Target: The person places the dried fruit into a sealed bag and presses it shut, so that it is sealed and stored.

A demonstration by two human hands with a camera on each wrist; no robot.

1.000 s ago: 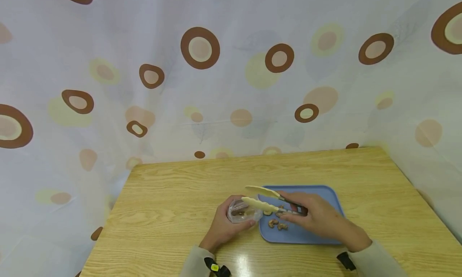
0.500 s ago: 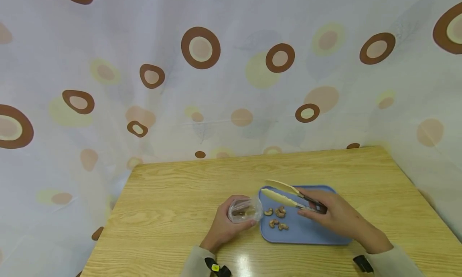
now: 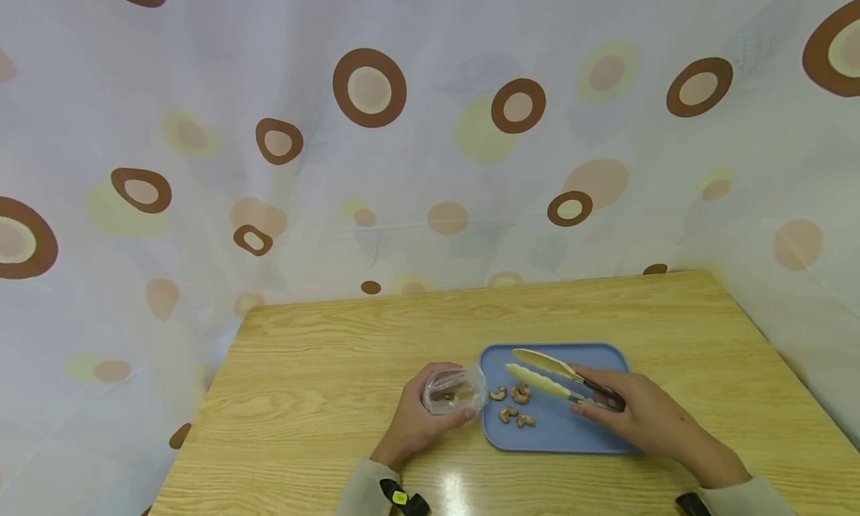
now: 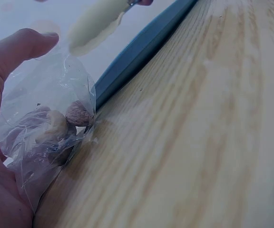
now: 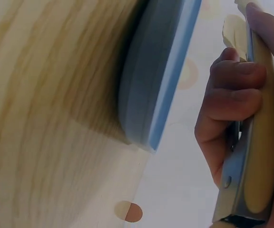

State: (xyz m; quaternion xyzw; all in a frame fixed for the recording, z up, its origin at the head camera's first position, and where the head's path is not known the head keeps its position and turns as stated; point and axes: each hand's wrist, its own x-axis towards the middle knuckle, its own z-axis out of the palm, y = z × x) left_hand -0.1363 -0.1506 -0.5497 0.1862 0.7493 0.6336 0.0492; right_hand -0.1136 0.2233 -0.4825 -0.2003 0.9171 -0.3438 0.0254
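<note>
My left hand (image 3: 416,415) holds a clear plastic bag (image 3: 453,390) with its mouth spread, at the left edge of the blue tray (image 3: 578,434). Inside the bag, cashews (image 4: 56,124) show in the left wrist view. My right hand (image 3: 641,408) grips a pair of tongs (image 3: 537,381) over the tray. The tongs' cream tips are parted, with nothing between them. Several cashews (image 3: 520,393) lie in the tray's left part, below and left of the tips. The right wrist view shows fingers (image 5: 232,102) curled round the tongs' handle (image 5: 256,156).
The tray stands on a wood-grain table (image 3: 322,374). Behind and beside the table hangs a pale curtain (image 3: 416,143) with brown and cream ovals. Dark straps (image 3: 403,497) sit on both sleeves.
My right hand has drawn back to the right with the tongs, away from the bag, and more of the cashews on the tray show. The left hand and bag have stayed put.
</note>
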